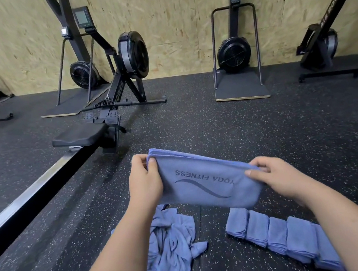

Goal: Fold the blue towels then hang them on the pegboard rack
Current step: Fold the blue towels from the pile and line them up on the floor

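Observation:
A blue towel [204, 183], folded into a long band with "YOGA FITNESS" printed on it, is held in the air above the floor. My left hand [144, 179] pinches its left end, thumb on top. My right hand [274, 174] grips its right end. Below it on the floor lies a crumpled heap of blue towels [173, 245]. To the right a row of several folded blue towels [284, 235] lies side by side on the floor. No pegboard rack is in view.
The floor is black speckled rubber [263, 128]. A rowing machine [106, 113] with its long rail [28, 191] runs along the left. Two upright ski machines [237, 55] and more gym gear stand against the chipboard wall [170, 22].

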